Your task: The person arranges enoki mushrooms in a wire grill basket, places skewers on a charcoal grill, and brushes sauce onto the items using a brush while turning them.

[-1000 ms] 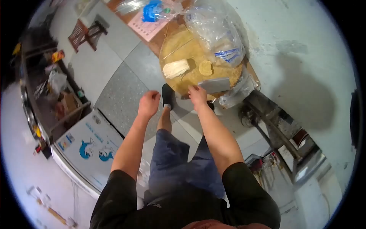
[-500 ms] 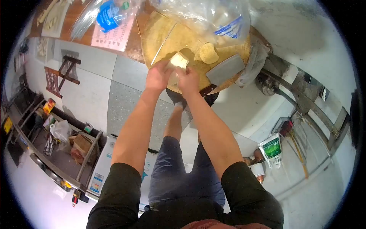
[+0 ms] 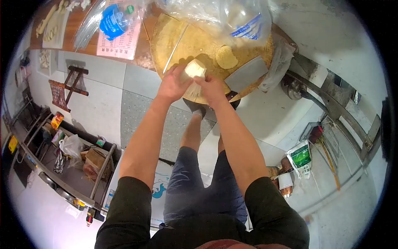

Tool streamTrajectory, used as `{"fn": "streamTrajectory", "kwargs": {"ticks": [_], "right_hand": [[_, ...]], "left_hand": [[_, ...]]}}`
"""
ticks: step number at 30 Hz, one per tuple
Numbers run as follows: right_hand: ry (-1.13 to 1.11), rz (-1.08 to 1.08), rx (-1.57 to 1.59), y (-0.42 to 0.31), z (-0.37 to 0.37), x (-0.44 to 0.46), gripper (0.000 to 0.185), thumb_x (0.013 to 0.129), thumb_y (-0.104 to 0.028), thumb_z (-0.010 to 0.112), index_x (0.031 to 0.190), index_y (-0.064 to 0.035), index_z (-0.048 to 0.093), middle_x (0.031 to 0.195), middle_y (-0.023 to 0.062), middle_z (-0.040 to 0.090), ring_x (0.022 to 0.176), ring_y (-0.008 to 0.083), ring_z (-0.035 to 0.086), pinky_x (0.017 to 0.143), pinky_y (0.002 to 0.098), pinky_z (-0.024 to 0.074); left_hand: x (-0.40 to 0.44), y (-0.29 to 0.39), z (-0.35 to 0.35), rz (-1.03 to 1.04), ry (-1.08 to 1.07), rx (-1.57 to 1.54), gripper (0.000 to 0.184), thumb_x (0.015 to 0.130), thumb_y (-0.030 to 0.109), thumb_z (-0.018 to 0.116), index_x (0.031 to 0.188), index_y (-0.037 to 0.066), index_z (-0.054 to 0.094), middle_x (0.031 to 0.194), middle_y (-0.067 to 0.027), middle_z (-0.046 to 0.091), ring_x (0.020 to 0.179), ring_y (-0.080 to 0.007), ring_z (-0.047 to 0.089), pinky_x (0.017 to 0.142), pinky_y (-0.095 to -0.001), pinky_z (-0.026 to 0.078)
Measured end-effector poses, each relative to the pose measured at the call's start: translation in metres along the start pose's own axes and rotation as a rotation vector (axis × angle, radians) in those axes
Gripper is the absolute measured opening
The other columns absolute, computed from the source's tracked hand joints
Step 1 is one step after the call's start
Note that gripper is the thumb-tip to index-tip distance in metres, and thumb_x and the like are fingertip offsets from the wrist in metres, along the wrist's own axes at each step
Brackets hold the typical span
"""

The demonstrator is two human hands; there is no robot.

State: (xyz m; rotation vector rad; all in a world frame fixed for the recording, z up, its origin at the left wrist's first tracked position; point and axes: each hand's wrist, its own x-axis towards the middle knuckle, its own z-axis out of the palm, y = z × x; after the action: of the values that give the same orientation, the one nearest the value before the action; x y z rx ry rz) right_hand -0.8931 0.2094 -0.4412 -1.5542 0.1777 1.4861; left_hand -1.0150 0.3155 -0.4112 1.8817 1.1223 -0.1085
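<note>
Between my two hands, over the near part of a round wooden chopping board (image 3: 170, 33), is a pale yellow, block-shaped food piece (image 3: 194, 69); its exact kind I cannot make out. My left hand (image 3: 173, 84) grips its left side. Fingers of my right hand (image 3: 211, 89) press on its lower right side. Just beyond lies a round, flat yellow piece (image 3: 226, 57) on the board. A cleaver (image 3: 248, 76) rests to the right of my right hand, its dark handle toward me. To the left, a thin pale strip (image 3: 176, 47) lies across the board.
Clear plastic bags (image 3: 244, 20) cover the board's far side. Beside it, a wooden table (image 3: 143, 54) bears a pink printed sheet (image 3: 118, 45) and a blue-labelled plastic bag (image 3: 112, 23). A folding stool (image 3: 68, 89) stands left; a metal frame (image 3: 331, 110) stands right.
My hands have parted slightly around the pale piece, which now shows more of its front and sits more upright. The view has shifted a little.
</note>
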Motion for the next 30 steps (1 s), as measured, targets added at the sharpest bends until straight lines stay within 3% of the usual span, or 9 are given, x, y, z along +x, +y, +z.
{"fn": "streamTrajectory", "kwargs": {"ticks": [3,6,9,12,15,21,24,30], "right_hand": [[-0.005,-0.019,-0.14,-0.009,-0.002,-0.003,0.028,0.079,-0.02,0.072,0.091,0.0049,0.067,0.079,0.0064,0.066,0.071,0.0126,0.059,0.064,0.03,0.0476],[-0.026,-0.069,-0.324,-0.007,-0.005,0.002,0.03,0.08,-0.022,0.07,0.093,0.0057,0.066,0.08,0.008,0.066,0.072,0.0141,0.06,0.065,0.0312,0.048],[0.004,-0.168,-0.371,-0.007,-0.003,-0.002,0.032,0.081,-0.022,0.067,0.097,0.0053,0.066,0.082,0.0095,0.067,0.073,0.0148,0.06,0.067,0.0313,0.048],[-0.019,-0.195,-0.279,-0.003,-0.008,-0.001,0.031,0.082,-0.022,0.065,0.099,0.0047,0.065,0.084,0.0109,0.068,0.075,0.0169,0.061,0.069,0.0326,0.0485],[-0.051,-0.16,-0.197,-0.004,-0.012,-0.004,0.026,0.084,-0.018,0.065,0.1,0.0028,0.064,0.087,0.0037,0.064,0.075,0.0098,0.057,0.067,0.0262,0.0471],[0.041,-0.145,-0.209,0.003,-0.008,-0.001,0.026,0.084,-0.015,0.064,0.104,0.0023,0.063,0.09,0.005,0.065,0.079,0.0126,0.061,0.071,0.027,0.0488],[-0.006,-0.134,-0.101,0.011,-0.008,0.004,0.033,0.079,-0.022,0.066,0.099,0.0042,0.064,0.086,0.0112,0.067,0.078,0.0183,0.062,0.07,0.0332,0.0484],[0.011,-0.163,-0.2,0.013,-0.013,0.009,0.032,0.082,-0.023,0.062,0.1,0.003,0.063,0.088,0.0112,0.067,0.08,0.019,0.062,0.071,0.0334,0.0482]], "left_hand": [[0.001,-0.002,0.001,0.13,0.007,0.062,0.061,0.079,0.019,0.072,0.134,0.008,0.046,0.124,-0.0214,0.054,0.114,-0.0376,0.052,0.095,-0.0403,0.044],[0.004,-0.002,0.001,0.085,-0.024,0.001,0.062,0.08,0.013,0.068,0.137,0.009,0.042,0.124,-0.0226,0.055,0.113,-0.0386,0.052,0.095,-0.041,0.044],[0.004,-0.001,0.001,0.05,-0.061,-0.02,0.058,0.082,0.017,0.064,0.134,0.003,0.042,0.123,-0.0253,0.054,0.112,-0.0421,0.052,0.095,-0.0442,0.044],[0.002,0.001,0.004,0.082,-0.021,0.005,0.057,0.082,0.015,0.063,0.134,0.003,0.042,0.122,-0.0253,0.054,0.111,-0.042,0.052,0.094,-0.0443,0.044],[0.002,0.006,0.003,0.124,-0.004,0.055,0.057,0.082,0.015,0.062,0.134,0.003,0.042,0.12,-0.0253,0.055,0.11,-0.0416,0.052,0.094,-0.0444,0.044],[0.002,0.006,0.006,0.103,-0.01,0.036,0.055,0.083,0.015,0.061,0.133,0.002,0.042,0.12,-0.0257,0.054,0.112,-0.042,0.05,0.095,-0.0451,0.043],[0.001,0.005,0.008,0.105,0.015,0.047,0.058,0.082,0.01,0.063,0.136,0.006,0.042,0.123,-0.0253,0.054,0.113,-0.0413,0.052,0.096,-0.0418,0.044],[-0.002,0.01,0.012,0.075,-0.004,0.154,0.063,0.083,0.013,0.064,0.139,0.005,0.036,0.129,-0.0247,0.048,0.121,-0.0409,0.045,0.101,-0.0433,0.04]]}}
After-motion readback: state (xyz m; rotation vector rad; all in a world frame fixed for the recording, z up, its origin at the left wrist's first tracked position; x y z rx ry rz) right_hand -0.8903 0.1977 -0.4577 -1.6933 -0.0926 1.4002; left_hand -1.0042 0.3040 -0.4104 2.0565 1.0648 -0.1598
